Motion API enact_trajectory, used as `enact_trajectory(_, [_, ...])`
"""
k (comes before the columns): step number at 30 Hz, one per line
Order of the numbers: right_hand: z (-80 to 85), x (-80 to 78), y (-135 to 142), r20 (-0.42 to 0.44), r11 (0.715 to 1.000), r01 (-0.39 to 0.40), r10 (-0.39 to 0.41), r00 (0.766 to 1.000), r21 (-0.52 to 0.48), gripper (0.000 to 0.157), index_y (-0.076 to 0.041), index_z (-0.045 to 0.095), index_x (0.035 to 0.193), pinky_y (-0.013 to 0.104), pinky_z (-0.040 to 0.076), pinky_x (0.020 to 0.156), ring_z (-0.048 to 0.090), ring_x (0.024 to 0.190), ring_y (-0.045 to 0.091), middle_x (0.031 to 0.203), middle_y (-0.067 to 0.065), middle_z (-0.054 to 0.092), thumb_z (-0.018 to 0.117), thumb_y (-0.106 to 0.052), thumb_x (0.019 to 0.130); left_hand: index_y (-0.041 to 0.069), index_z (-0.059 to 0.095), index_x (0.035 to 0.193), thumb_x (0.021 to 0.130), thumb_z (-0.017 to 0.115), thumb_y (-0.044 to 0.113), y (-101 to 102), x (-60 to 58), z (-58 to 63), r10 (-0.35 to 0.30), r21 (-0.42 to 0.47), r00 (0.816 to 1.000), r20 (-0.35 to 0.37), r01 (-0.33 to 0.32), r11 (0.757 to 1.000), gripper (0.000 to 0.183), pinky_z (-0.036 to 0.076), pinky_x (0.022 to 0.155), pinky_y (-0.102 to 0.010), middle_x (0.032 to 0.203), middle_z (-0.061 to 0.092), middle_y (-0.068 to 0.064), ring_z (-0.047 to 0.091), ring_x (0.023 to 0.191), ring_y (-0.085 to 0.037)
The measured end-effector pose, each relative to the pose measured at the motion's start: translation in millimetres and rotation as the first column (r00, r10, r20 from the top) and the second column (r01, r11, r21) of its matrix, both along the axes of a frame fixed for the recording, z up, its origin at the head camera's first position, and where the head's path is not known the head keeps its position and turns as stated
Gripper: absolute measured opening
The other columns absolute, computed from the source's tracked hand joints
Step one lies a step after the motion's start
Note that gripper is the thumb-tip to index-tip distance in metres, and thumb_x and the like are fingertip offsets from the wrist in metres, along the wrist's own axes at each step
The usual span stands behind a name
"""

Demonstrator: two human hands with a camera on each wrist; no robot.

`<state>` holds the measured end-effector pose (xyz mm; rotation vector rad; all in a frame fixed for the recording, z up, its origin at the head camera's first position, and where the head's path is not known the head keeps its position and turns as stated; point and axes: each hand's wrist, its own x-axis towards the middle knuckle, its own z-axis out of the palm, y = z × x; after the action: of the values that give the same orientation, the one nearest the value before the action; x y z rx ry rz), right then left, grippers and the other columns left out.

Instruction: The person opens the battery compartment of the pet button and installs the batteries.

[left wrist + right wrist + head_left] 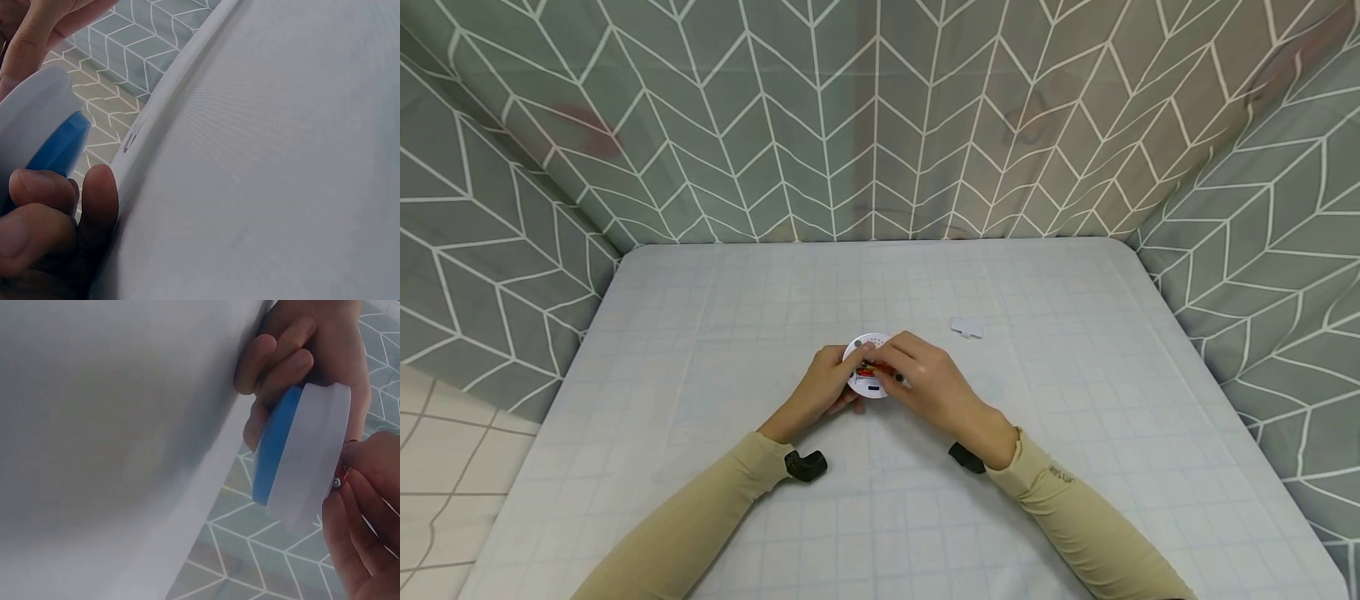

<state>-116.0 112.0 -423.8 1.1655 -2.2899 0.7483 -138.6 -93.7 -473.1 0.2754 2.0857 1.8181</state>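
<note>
A round white device (868,388) with a blue underside (275,450) is held above the table in the left hand (822,382). The left thumb lies over its top face, and the other fingers curl beneath the blue side. On that face, a red and yellow battery (867,372) shows in the recess, partly covered by fingers. The right hand (934,379) bends over the same face, thumb and fingertips pinching a red battery whose metal end (337,482) shows in the right wrist view. A small white cover (967,327) lies on the table beyond the right hand.
The table (760,300) has a pale cloth with a faint grid. Patterned grey curtains (842,125) stand along its back and sides. A black wrist mount (806,466) sits at the left sleeve cuff, another (966,457) at the right.
</note>
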Motion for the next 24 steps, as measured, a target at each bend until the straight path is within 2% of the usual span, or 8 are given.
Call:
enact_trajectory(9, [-2.2, 1.0, -1.7, 0.009, 1.0, -0.023, 0.023, 1.0, -0.017, 0.03, -0.005, 0.074, 0.11, 0.027, 0.059, 0.081, 0.068, 0.094, 0.015, 0.102, 0.004, 0.071, 0.087, 0.001, 0.084, 0.0, 0.069, 0.093, 0.108, 0.054, 0.052, -0.4, 0.3, 1.7, 0.002, -0.033, 1.0, -0.019, -0.002, 0.999, 0.056, 0.032, 0.032, -0.024, 0.052, 0.064, -0.013, 0.045, 0.033, -0.012])
enact_trajectory(16, [-3.8, 2.8, -4.4, 0.056, 0.998, -0.041, 0.044, 0.997, -0.051, 0.023, -0.007, 0.075, 0.104, 0.026, 0.059, 0.083, 0.068, 0.094, 0.013, 0.101, 0.001, 0.074, 0.087, -0.001, 0.085, 0.001, 0.069, 0.091, 0.108, 0.054, 0.053, 0.0, 0.8, 3.3, 0.005, -0.042, 1.0, -0.026, -0.006, 0.999, 0.056, 0.032, 0.031, -0.025, 0.051, 0.063, -0.012, 0.044, 0.032, -0.011])
enact_trajectory(24, [-5.8, 2.2, -5.4, 0.06, 0.995, -0.054, 0.059, 0.996, -0.085, 0.02, -0.008, 0.075, 0.102, 0.026, 0.059, 0.081, 0.069, 0.091, 0.012, 0.098, 0.0, 0.075, 0.087, -0.003, 0.086, 0.002, 0.069, 0.089, 0.107, 0.055, 0.053, 0.1, 1.2, 4.0, 0.002, -0.031, 1.0, -0.029, -0.002, 1.0, 0.056, 0.031, 0.031, -0.025, 0.052, 0.062, -0.015, 0.042, 0.032, -0.011])
